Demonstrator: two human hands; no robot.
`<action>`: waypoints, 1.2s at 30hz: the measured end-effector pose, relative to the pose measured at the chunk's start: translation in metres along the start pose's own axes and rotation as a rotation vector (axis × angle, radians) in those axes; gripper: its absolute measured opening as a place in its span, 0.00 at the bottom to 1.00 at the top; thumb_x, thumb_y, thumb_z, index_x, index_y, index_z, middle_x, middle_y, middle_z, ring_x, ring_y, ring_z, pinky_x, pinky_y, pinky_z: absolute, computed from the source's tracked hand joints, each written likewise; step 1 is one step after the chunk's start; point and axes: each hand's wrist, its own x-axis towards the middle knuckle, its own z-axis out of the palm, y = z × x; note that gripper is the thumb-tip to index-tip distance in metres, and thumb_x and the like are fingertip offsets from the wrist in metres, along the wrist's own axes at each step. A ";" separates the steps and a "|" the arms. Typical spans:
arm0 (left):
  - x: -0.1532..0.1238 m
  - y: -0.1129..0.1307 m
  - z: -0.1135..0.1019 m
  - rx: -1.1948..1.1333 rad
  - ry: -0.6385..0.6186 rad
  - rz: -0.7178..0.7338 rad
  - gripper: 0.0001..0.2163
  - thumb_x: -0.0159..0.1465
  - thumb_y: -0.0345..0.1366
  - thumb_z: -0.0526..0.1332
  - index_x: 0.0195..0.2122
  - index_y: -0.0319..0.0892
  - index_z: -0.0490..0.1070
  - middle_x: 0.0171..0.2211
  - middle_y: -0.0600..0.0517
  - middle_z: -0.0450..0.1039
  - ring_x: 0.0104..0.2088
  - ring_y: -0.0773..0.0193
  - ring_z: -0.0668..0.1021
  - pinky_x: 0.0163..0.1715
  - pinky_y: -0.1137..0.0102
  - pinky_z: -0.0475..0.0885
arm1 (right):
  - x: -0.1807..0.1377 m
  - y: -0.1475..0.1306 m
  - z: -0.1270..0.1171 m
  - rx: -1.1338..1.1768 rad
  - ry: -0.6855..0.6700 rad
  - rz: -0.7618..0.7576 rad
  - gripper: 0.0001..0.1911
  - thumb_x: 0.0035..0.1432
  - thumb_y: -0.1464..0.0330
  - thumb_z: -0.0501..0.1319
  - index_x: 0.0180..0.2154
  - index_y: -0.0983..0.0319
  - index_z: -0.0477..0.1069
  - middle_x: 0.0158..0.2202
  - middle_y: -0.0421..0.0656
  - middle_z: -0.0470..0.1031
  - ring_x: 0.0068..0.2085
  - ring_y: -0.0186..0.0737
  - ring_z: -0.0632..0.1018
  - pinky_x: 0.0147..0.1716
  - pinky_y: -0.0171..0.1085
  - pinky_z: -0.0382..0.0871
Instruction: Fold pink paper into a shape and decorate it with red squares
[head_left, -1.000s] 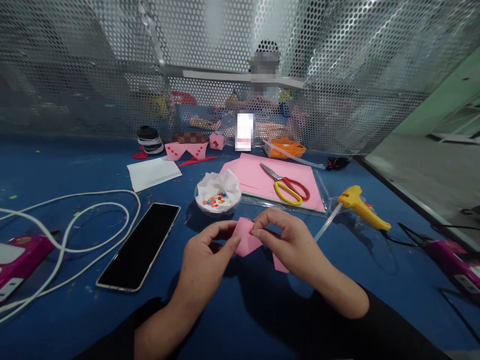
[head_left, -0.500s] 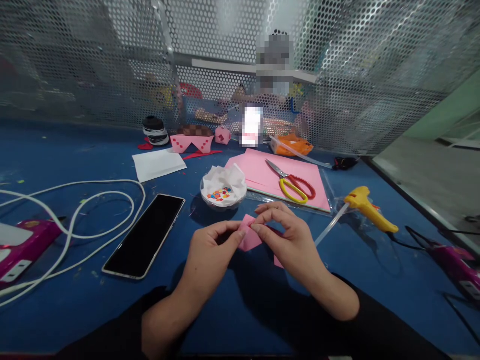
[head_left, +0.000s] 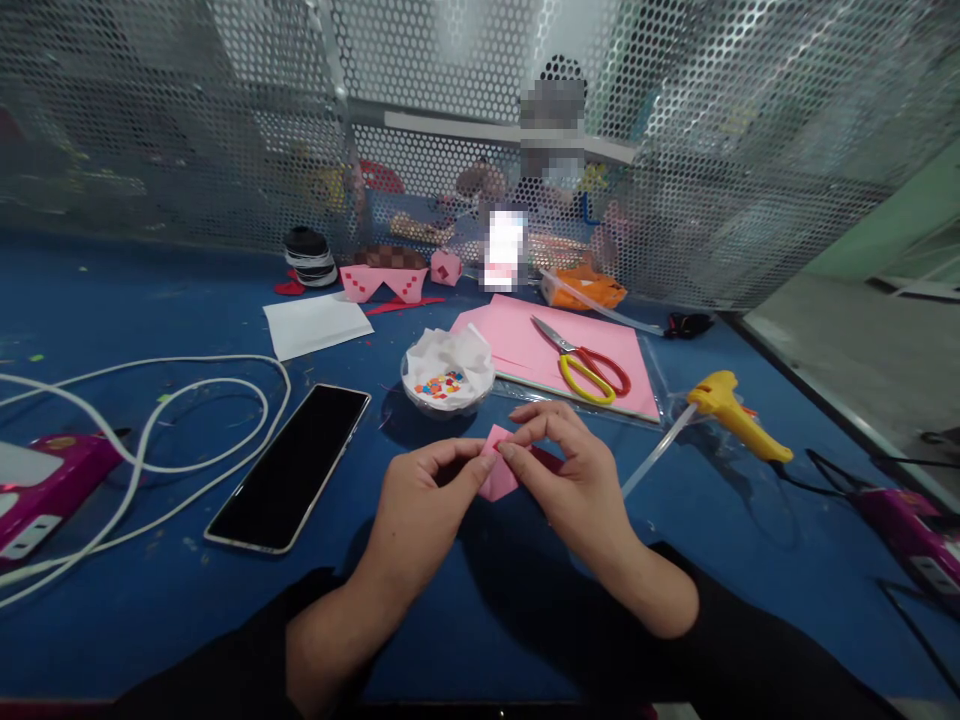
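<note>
Between my two hands is a small folded piece of pink paper (head_left: 498, 484), held just above the blue table. My left hand (head_left: 431, 500) pinches its left side between thumb and fingers. The thumb and index finger of my right hand (head_left: 574, 470) close on its upper right edge, where a bit of red shows; the fingertips partly cover it. Just beyond my hands stands a clear bowl (head_left: 427, 400) lined with white tissue, with several small coloured paper bits (head_left: 441, 386) in it.
Scissors (head_left: 581, 362) lie on pink sheets (head_left: 517, 325). To the right are a yellow glue gun (head_left: 739, 415) and a purple power strip (head_left: 911, 535). A black phone (head_left: 292, 470) and white cable (head_left: 277, 400) lie left. Pink paper glasses (head_left: 384, 283) stand near the perforated metal screen (head_left: 225, 120).
My right hand has shifted slightly left, closer to my left hand. The pink flap that showed under my right palm is out of sight. Both hands keep their pinch.
</note>
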 end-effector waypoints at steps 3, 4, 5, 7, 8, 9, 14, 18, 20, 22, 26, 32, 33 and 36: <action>0.000 -0.001 0.000 0.012 0.012 0.016 0.10 0.58 0.40 0.67 0.37 0.43 0.83 0.32 0.52 0.83 0.33 0.62 0.79 0.35 0.71 0.71 | 0.000 0.000 0.000 -0.004 0.007 -0.015 0.06 0.57 0.70 0.65 0.28 0.58 0.72 0.40 0.43 0.76 0.45 0.44 0.76 0.47 0.46 0.68; 0.000 -0.001 0.000 0.020 0.016 0.020 0.10 0.58 0.40 0.66 0.37 0.43 0.83 0.31 0.53 0.83 0.33 0.63 0.79 0.34 0.71 0.71 | -0.001 0.000 0.001 -0.006 0.008 -0.017 0.06 0.57 0.70 0.65 0.28 0.58 0.72 0.40 0.43 0.76 0.45 0.44 0.77 0.47 0.46 0.68; 0.000 -0.001 0.000 0.027 0.019 0.023 0.09 0.58 0.40 0.66 0.37 0.43 0.83 0.30 0.53 0.83 0.32 0.63 0.79 0.34 0.71 0.71 | -0.001 -0.001 0.001 -0.007 0.007 -0.018 0.06 0.57 0.70 0.65 0.28 0.58 0.72 0.40 0.43 0.76 0.45 0.44 0.77 0.47 0.46 0.68; 0.001 -0.001 0.001 0.042 0.018 0.019 0.09 0.58 0.40 0.66 0.36 0.43 0.83 0.30 0.53 0.82 0.32 0.63 0.78 0.34 0.72 0.71 | -0.001 -0.001 0.001 -0.009 0.002 -0.018 0.05 0.57 0.70 0.65 0.28 0.58 0.71 0.39 0.43 0.76 0.45 0.44 0.77 0.46 0.45 0.68; 0.001 0.000 0.001 0.050 0.020 0.016 0.09 0.58 0.40 0.66 0.36 0.43 0.83 0.30 0.53 0.82 0.31 0.63 0.78 0.34 0.72 0.71 | -0.001 -0.001 0.000 -0.010 0.000 -0.017 0.05 0.57 0.70 0.65 0.28 0.58 0.71 0.39 0.43 0.76 0.45 0.43 0.76 0.46 0.45 0.68; 0.001 0.000 0.001 0.055 0.025 0.015 0.09 0.58 0.40 0.66 0.35 0.43 0.83 0.29 0.53 0.82 0.31 0.63 0.78 0.33 0.72 0.71 | -0.001 -0.002 -0.001 -0.012 -0.004 -0.013 0.05 0.57 0.70 0.64 0.29 0.58 0.71 0.38 0.43 0.76 0.44 0.43 0.77 0.46 0.45 0.68; 0.001 0.001 0.000 0.045 0.027 -0.001 0.10 0.60 0.41 0.66 0.37 0.43 0.82 0.30 0.53 0.82 0.31 0.65 0.78 0.32 0.72 0.71 | 0.001 -0.002 -0.008 -0.044 -0.095 0.076 0.03 0.60 0.67 0.62 0.38 0.57 0.71 0.38 0.42 0.77 0.43 0.43 0.77 0.44 0.44 0.69; 0.000 0.000 0.000 0.007 0.037 -0.015 0.09 0.59 0.41 0.66 0.36 0.42 0.82 0.30 0.53 0.82 0.31 0.65 0.78 0.33 0.72 0.71 | 0.004 -0.001 -0.014 -0.071 -0.157 0.123 0.06 0.60 0.66 0.61 0.40 0.58 0.71 0.35 0.42 0.77 0.39 0.42 0.76 0.40 0.42 0.69; 0.000 0.000 0.001 -0.029 0.028 -0.027 0.09 0.58 0.41 0.66 0.35 0.42 0.82 0.30 0.52 0.81 0.31 0.65 0.78 0.33 0.72 0.71 | 0.005 -0.001 -0.016 -0.065 -0.172 0.139 0.06 0.59 0.67 0.61 0.39 0.58 0.71 0.32 0.41 0.76 0.36 0.40 0.75 0.38 0.41 0.69; -0.001 -0.001 0.001 -0.054 0.009 -0.029 0.09 0.58 0.40 0.67 0.35 0.42 0.81 0.30 0.52 0.81 0.31 0.65 0.78 0.32 0.72 0.72 | 0.005 -0.001 -0.016 -0.051 -0.176 0.147 0.06 0.59 0.67 0.61 0.39 0.58 0.71 0.32 0.40 0.76 0.35 0.39 0.75 0.36 0.40 0.68; -0.001 -0.001 0.001 -0.039 -0.006 -0.018 0.08 0.56 0.39 0.68 0.34 0.41 0.80 0.31 0.51 0.81 0.29 0.65 0.77 0.31 0.72 0.72 | 0.004 -0.003 -0.017 -0.047 -0.170 0.153 0.05 0.57 0.68 0.62 0.38 0.58 0.71 0.30 0.39 0.76 0.35 0.39 0.75 0.34 0.40 0.68; 0.001 -0.003 0.000 -0.001 -0.011 -0.023 0.07 0.55 0.38 0.67 0.32 0.40 0.79 0.28 0.52 0.79 0.28 0.66 0.76 0.30 0.73 0.70 | 0.003 -0.004 -0.016 -0.067 -0.182 0.131 0.04 0.58 0.68 0.62 0.37 0.58 0.71 0.30 0.39 0.75 0.35 0.39 0.74 0.35 0.40 0.67; 0.001 -0.003 0.001 0.000 -0.011 -0.022 0.07 0.56 0.38 0.67 0.32 0.40 0.79 0.28 0.52 0.79 0.28 0.66 0.76 0.30 0.72 0.70 | 0.003 -0.004 -0.016 -0.068 -0.183 0.131 0.04 0.58 0.68 0.62 0.37 0.58 0.71 0.30 0.39 0.75 0.34 0.39 0.74 0.35 0.40 0.67; 0.001 -0.003 0.001 0.003 -0.011 -0.012 0.08 0.56 0.38 0.67 0.32 0.40 0.79 0.28 0.51 0.79 0.29 0.65 0.76 0.31 0.72 0.70 | 0.003 -0.004 -0.016 -0.067 -0.189 0.128 0.03 0.58 0.68 0.61 0.37 0.58 0.71 0.30 0.39 0.75 0.34 0.39 0.74 0.34 0.39 0.66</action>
